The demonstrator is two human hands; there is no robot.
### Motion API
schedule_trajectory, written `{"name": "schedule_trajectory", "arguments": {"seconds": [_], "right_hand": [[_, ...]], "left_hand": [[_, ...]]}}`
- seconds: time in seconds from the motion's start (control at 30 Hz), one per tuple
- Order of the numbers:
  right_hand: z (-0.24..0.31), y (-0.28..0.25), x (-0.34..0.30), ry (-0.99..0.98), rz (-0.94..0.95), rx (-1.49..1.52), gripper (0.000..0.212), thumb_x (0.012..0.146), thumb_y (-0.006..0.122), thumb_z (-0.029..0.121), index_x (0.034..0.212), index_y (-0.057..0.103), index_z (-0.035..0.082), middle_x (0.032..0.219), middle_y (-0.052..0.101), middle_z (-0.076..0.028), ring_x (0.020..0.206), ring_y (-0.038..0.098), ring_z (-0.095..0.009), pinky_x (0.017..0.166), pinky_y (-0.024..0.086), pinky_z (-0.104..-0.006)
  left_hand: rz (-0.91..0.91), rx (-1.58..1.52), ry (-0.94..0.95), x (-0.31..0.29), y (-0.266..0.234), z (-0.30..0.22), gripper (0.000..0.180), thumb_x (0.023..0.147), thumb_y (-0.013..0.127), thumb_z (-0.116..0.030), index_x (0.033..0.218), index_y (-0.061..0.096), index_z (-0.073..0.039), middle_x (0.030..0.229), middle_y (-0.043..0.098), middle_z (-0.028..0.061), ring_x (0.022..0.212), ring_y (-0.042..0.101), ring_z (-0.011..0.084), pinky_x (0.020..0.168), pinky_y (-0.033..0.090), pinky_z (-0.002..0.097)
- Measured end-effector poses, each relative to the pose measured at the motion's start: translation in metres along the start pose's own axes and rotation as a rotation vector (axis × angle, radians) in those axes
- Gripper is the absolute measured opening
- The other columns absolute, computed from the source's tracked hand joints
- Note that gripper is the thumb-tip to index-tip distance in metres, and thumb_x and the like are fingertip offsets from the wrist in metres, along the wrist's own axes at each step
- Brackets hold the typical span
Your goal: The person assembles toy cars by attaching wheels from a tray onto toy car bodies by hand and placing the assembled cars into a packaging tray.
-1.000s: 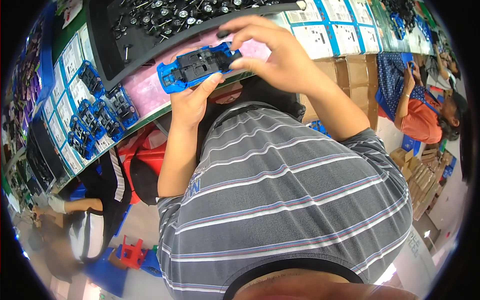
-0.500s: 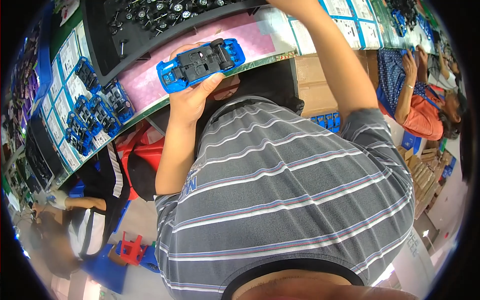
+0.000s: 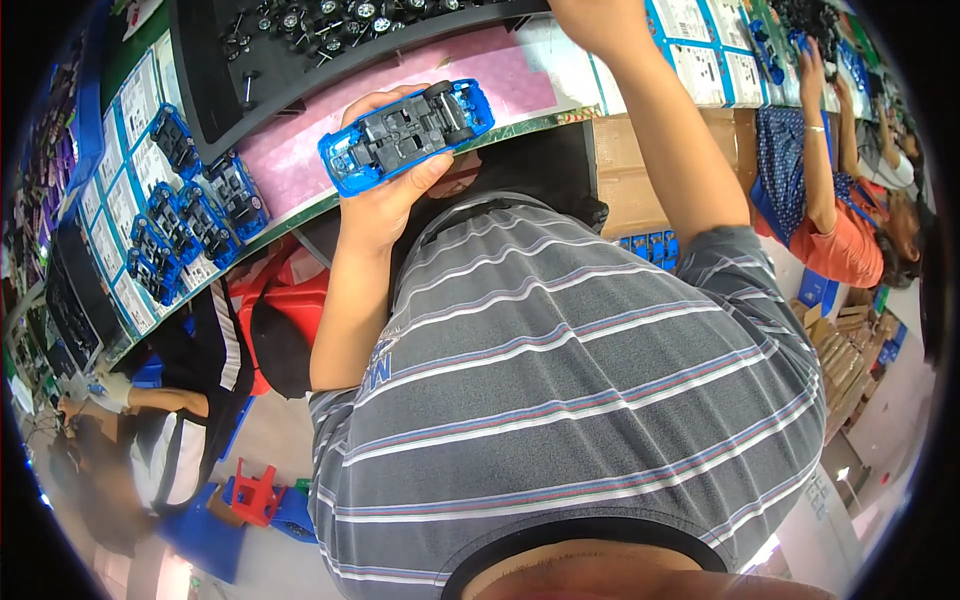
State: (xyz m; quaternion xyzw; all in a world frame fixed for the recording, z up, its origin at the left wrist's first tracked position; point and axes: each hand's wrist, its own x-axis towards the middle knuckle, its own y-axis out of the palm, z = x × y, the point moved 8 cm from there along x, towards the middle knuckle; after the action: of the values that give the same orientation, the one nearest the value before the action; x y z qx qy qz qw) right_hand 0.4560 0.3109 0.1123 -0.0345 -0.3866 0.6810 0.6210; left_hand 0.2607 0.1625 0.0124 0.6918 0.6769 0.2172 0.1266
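Note:
My left hand (image 3: 392, 200) grips a blue toy car (image 3: 405, 134) underside up, thumb along its near edge and fingers around the far side. The car's black base faces up; black wheels show towards its right end. The car is held just above the pink sheet (image 3: 505, 75) at the table's near edge. My right hand (image 3: 605, 25) is at the top rim of the picture, right of the black tray (image 3: 320, 75); its fingers are cut off from view. In that tray lie many small wheels on axles (image 3: 335, 30).
Several more blue toy cars (image 3: 205, 220) lie on the left, on a table covered with printed sheets (image 3: 125, 115). A cardboard box (image 3: 655, 165) and a blue crate (image 3: 652, 248) stand below the table edge. People work at left and right; a red stool (image 3: 255, 492) stands behind.
My right hand has shifted slightly right along the top edge. The car stays in my left hand almost unmoved. The co-worker's arm at right has risen.

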Motion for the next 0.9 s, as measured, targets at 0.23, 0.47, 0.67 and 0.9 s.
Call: {"name": "schedule_trajectory", "arguments": {"seconds": [0.23,0.47,0.67,0.9], "right_hand": [[0.089,0.018,-0.055,-0.223,0.272,0.255,0.045,0.068,0.084,0.017,0.106,0.065,0.003,0.106,0.067,-0.013,0.099,0.066,-0.026,0.086,0.053,-0.0340],[0.113,0.062,-0.079,-0.344,0.404,0.161,0.058,0.067,0.084,0.017,0.118,0.060,0.004,0.115,0.062,-0.015,0.111,0.058,-0.036,0.095,0.047,-0.0433],[0.067,0.022,-0.072,-0.149,0.289,0.148,0.045,0.081,0.078,0.023,0.117,0.063,0.001,0.114,0.066,-0.014,0.106,0.063,-0.029,0.093,0.049,-0.0371],[0.020,0.066,-0.127,0.504,0.689,0.698,0.033,0.096,0.062,0.009,0.125,0.056,-0.004,0.111,0.064,-0.007,0.107,0.059,-0.013,0.094,0.049,-0.0300]], "left_hand": [[0.087,0.079,-0.094,0.008,0.009,0.016,0.070,0.077,0.079,0.001,0.135,0.042,-0.007,0.132,0.053,0.0120,0.117,0.058,0.0250,0.094,0.054,0.0403],[-0.103,0.025,-0.168,-0.010,-0.004,0.029,0.070,0.071,0.080,0.001,0.132,0.046,-0.003,0.115,0.061,0.0064,0.101,0.064,0.0191,0.087,0.055,0.0337],[0.026,0.037,-0.091,-0.011,0.011,-0.001,0.071,0.073,0.085,-0.003,0.131,0.045,-0.001,0.118,0.060,0.0106,0.103,0.063,0.0191,0.089,0.055,0.0342],[0.002,-0.233,-0.082,-0.014,0.012,0.005,0.056,0.084,0.076,-0.017,0.129,0.047,0.000,0.119,0.060,0.0126,0.104,0.063,0.0194,0.094,0.052,0.0357]]}}
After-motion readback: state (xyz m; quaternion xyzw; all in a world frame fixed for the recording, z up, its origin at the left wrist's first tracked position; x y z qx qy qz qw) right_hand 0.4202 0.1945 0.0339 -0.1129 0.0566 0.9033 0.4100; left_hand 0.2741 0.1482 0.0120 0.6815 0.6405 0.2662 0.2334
